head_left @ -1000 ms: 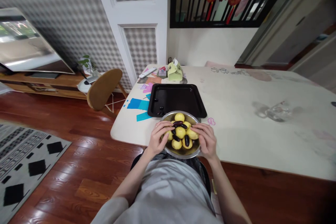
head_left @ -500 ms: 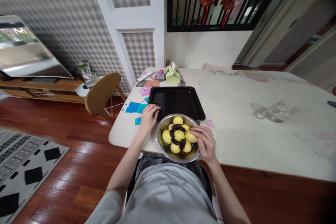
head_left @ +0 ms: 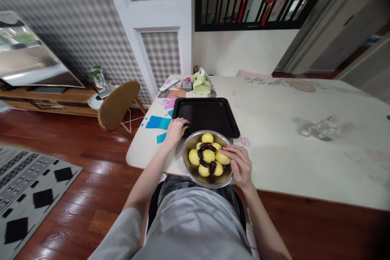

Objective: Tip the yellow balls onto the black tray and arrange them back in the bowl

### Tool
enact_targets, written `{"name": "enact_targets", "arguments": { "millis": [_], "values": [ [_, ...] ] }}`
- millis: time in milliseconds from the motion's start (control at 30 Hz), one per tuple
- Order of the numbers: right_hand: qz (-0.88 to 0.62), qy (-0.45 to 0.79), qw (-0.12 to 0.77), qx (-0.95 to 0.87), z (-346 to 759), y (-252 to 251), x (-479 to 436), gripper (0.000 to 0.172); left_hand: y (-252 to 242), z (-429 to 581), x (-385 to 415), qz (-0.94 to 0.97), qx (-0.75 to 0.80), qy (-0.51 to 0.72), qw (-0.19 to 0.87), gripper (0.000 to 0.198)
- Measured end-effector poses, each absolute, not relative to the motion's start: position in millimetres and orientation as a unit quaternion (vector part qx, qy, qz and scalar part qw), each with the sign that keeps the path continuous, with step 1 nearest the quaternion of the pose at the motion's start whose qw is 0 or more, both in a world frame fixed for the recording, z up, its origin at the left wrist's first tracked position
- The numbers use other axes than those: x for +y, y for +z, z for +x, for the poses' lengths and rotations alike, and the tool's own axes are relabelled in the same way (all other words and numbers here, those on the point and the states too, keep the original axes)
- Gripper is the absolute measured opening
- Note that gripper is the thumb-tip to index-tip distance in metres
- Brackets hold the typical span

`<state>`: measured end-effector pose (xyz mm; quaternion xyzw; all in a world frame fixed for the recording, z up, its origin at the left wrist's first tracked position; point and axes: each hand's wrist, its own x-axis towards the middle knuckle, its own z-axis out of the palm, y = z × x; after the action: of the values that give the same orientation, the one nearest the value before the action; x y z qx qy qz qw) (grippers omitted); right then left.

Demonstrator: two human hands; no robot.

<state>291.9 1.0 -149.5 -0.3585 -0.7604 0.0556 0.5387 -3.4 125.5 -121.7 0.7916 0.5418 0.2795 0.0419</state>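
A steel bowl [head_left: 186, 170] at the table's near edge holds several yellow lemons [head_left: 209, 156] and several small dark eggplants [head_left: 205, 145]. My right hand [head_left: 240, 163] reaches over the bowl's right rim, its fingers and thumb closed about the rightmost lemon [head_left: 222, 157], which rests among the others. Behind the bowl lies a black baking tray [head_left: 207, 113]. Over the tray's near left corner, my left hand [head_left: 177, 129] has its fingers curled round a small dark eggplant [head_left: 186, 125]; most of it is hidden, and it blends with the tray.
A green tissue box [head_left: 201, 83], a white remote [head_left: 170, 85] and a small grey box [head_left: 186, 85] sit at the far left of the white table [head_left: 274, 162]. A clear glass item [head_left: 325, 129] stands to the right. Left of the table is a wooden chair [head_left: 117, 105].
My left hand has shifted slightly right and up over the tray's corner, and the dark eggplant shows less. My right hand keeps its place at the bowl. The view has tilted slightly.
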Motion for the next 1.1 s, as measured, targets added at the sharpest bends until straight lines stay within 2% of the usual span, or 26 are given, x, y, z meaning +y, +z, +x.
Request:
{"name": "enact_targets", "arguments": {
  "millis": [167,267,467,667,1100],
  "values": [
    [-0.359,0.060,0.541,-0.758,292,-150,1,0.037,-103,9,89,0.766,0.482,0.420,0.064,0.017],
    [-0.360,0.060,0.540,-0.758,291,-148,0,0.037,-90,26,59,0.773,0.421,0.465,0.100,0.017],
    [-0.355,0.058,0.536,-0.764,291,-147,0,0.036,-86,54,26,0.845,0.316,0.410,0.137,0.023],
    [-0.352,0.056,0.543,-0.760,290,-148,0,0.037,-90,62,25,0.893,0.282,0.321,0.144,0.029],
    [-0.348,0.052,0.540,-0.765,290,-148,1,0.036,-93,58,17,0.889,0.287,0.319,0.159,0.027]
  ]
}}
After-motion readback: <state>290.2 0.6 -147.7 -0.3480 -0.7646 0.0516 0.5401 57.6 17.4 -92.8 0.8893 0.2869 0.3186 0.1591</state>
